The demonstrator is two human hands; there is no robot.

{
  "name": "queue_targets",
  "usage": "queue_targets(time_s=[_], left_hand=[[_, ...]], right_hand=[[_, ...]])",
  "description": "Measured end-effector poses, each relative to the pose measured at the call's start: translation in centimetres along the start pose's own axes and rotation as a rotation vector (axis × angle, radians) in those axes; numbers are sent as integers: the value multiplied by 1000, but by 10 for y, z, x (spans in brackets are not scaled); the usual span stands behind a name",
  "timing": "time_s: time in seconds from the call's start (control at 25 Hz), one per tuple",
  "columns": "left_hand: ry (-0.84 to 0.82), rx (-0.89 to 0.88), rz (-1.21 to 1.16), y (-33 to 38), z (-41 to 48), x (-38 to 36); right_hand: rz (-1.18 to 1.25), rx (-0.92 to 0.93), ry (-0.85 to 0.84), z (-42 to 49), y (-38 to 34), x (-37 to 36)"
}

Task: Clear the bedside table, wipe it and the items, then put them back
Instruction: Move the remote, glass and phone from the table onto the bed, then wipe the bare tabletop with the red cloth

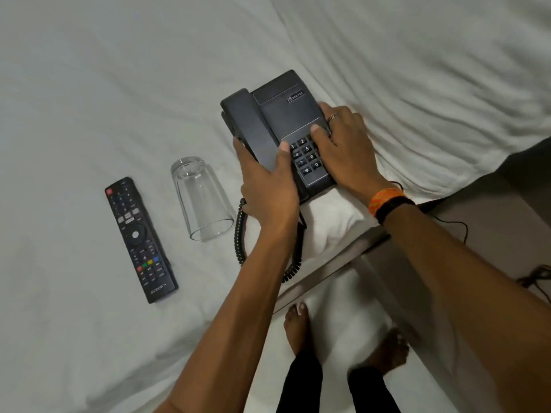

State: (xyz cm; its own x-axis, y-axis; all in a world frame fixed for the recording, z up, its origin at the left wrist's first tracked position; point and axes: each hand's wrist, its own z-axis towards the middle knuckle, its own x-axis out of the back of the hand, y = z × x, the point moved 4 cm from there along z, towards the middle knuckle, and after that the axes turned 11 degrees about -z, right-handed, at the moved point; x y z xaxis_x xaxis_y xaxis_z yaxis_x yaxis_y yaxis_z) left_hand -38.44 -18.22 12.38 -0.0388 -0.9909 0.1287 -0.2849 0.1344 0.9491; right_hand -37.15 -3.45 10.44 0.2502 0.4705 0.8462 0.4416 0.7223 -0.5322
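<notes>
A dark grey desk telephone (pixel 280 114) rests on the white bed near its edge, handset on its cradle. My left hand (pixel 265 186) grips the phone's near left side over the handset. My right hand (pixel 346 150) grips its right side, fingers over the keypad. The phone's coiled cord (pixel 240 239) loops down below my left wrist. A clear drinking glass (pixel 201 198) lies on its side to the left of the phone. Further left lies a black TV remote (pixel 140 238), buttons up.
White bedsheet (pixel 89 99) fills the left and top; a rumpled duvet (pixel 432 70) lies at the upper right. The bed's edge runs diagonally at the lower right. A thin black wire (pixel 453 223) trails over the floor. My bare feet (pixel 298 326) stand below.
</notes>
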Motion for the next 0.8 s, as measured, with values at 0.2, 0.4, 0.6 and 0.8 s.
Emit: queue_targets(time_s=[0.2,0.4,0.6,0.8], left_hand=[[34,-436,326,8,-62,5],[-459,-872,774,-70,-171,-37],[-1044,-1006,974,-162,-318,-79],[-1573,-1213,873,-224,-512,-81]], right_hand=[[-54,37,281,-91,15,29],[-272,-262,370,-249,98,33],[-433,-752,302,-445,208,51],[-442,-1207,381,-673,249,82]])
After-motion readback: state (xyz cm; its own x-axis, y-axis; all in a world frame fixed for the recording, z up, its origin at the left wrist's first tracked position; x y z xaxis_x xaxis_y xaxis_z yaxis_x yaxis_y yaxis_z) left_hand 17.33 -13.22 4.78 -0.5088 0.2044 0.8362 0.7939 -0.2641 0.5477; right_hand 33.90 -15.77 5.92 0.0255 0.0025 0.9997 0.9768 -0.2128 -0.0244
